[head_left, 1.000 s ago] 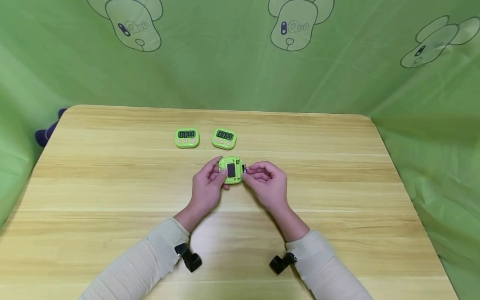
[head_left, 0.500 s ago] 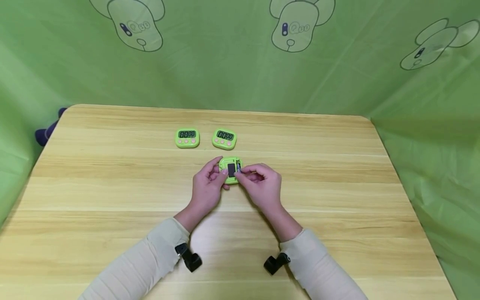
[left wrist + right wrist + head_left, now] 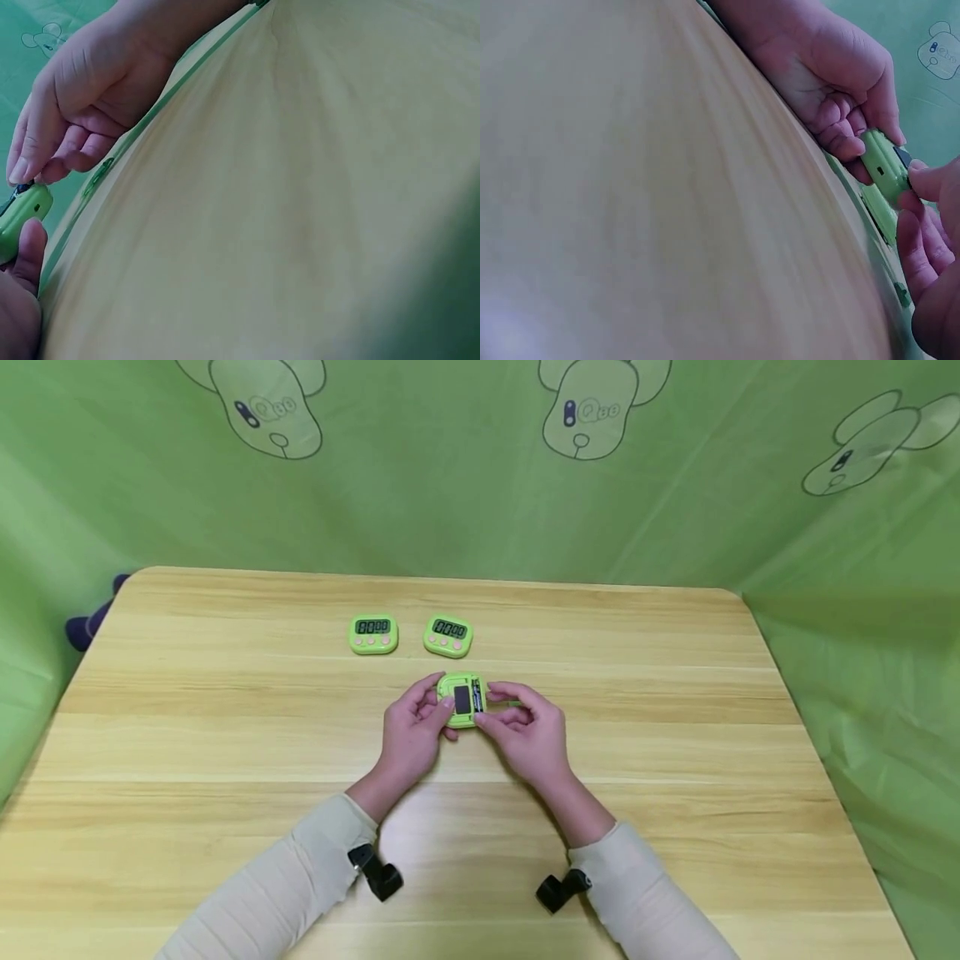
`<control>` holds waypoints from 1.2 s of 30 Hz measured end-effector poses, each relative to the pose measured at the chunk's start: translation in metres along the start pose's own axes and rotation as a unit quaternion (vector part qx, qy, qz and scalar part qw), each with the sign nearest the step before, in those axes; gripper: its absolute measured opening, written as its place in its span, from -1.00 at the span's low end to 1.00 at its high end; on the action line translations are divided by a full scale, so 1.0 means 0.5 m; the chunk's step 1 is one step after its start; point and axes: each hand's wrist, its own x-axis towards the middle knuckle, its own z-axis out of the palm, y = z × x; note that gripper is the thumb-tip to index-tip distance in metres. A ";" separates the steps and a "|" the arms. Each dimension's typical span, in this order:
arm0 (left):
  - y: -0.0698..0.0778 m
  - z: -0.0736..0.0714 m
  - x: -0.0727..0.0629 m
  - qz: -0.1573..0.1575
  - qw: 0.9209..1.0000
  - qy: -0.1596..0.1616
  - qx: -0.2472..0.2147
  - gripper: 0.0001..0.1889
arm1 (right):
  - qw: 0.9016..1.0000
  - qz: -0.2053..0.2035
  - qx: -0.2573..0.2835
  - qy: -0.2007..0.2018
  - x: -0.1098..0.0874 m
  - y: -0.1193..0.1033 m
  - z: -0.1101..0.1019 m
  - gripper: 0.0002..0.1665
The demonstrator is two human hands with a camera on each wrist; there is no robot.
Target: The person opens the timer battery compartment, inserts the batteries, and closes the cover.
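My left hand grips a green digital timer by its left side, thumb on its back. The timer lies back side up, with a dark rectangular patch and an uncovered battery slot. A small dark battery lies in that slot along the right side. My right hand holds the timer's right edge, its thumb at the battery's lower end and its forefinger near the upper corner. In the right wrist view, the timer is between both hands. The left wrist view shows the right fingertips at the battery.
Two more green timers, a left one and a right one, lie face up beyond the hands, reading 00:00. A small green piece shows behind the right fingers. Green printed cloth surrounds the wooden table.
The right hand has brought the battery from beside the timer into its slot. Its thumb and forefinger have since spread apart, showing more of the battery. The left hand has kept its hold.
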 end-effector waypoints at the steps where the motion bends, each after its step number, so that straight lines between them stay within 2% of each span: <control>1: -0.006 -0.001 0.002 -0.002 1.000 -0.003 0.000 -0.56 | 1.000 0.008 -0.005 -0.006 0.001 -0.002 0.000 -0.53; 6: -0.036 0.000 0.016 -0.003 1.000 -0.011 -0.006 -0.56 | 0.997 0.050 -0.034 -0.040 0.007 -0.011 -0.004 -0.46; 8: -0.039 0.001 0.016 0.003 1.000 -0.012 -0.006 -0.57 | 0.996 0.061 -0.036 -0.046 0.010 -0.012 -0.006 -0.47; 9: -0.031 0.003 0.014 0.004 1.000 -0.013 -0.004 -0.57 | 0.996 0.067 -0.033 -0.047 0.012 -0.012 -0.007 -0.47; 14: -0.034 0.002 0.013 0.013 1.000 -0.022 -0.005 -0.57 | 0.995 0.096 0.005 -0.032 0.020 0.039 -0.009 -0.49; 16: -0.043 0.001 0.015 0.017 1.000 -0.023 -0.009 -0.57 | 0.995 0.098 0.015 -0.024 0.021 0.059 -0.009 -0.49; 24: -0.045 -0.001 0.014 0.017 1.000 -0.004 -0.005 -0.58 | 0.998 0.068 -0.012 -0.008 0.022 0.063 -0.013 -0.59; 28: -0.047 -0.002 0.013 0.016 1.000 -0.003 -0.005 -0.58 | 0.995 0.063 -0.054 0.050 0.026 0.070 -0.025 -0.68; 31: -0.047 -0.002 0.013 0.018 1.000 -0.002 -0.007 -0.59 | 0.987 0.074 -0.116 0.084 0.031 0.076 -0.034 -0.69; 36: -0.046 -0.003 0.012 0.018 1.000 0.001 -0.015 -0.59 | 0.973 0.098 -0.193 0.086 0.039 0.079 -0.042 -0.63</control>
